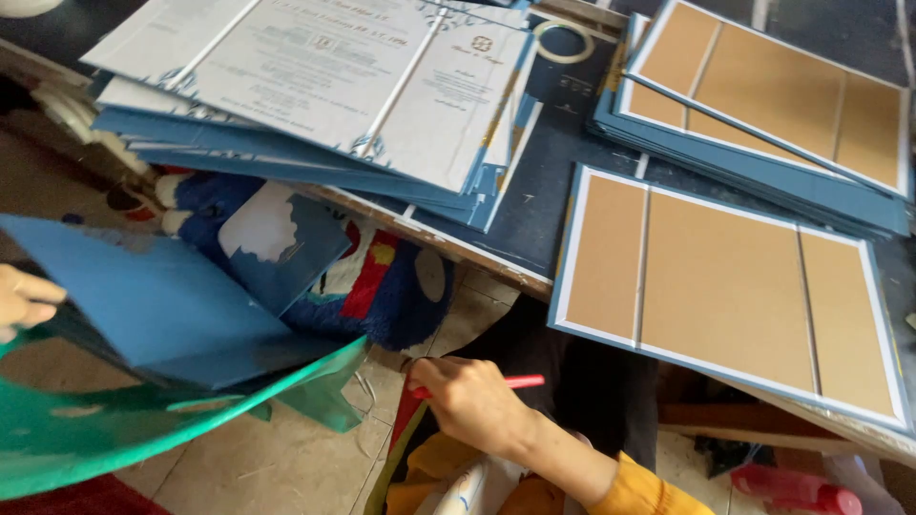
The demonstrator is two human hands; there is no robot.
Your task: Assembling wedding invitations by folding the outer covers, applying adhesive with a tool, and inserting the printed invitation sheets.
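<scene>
Tiled floor [286, 458] beneath slim red stick [520, 381]

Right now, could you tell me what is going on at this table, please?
A person is at work among stacks of card covers. The left hand grips the edge of a blue folded card held over a green sheet. The right hand holds a thin red stick, perhaps a brush or pen, low by the lap. On the dark table one cover lies open with its brown board side up, a similar stack sits behind it, and printed white-and-blue covers are piled at the left.
</scene>
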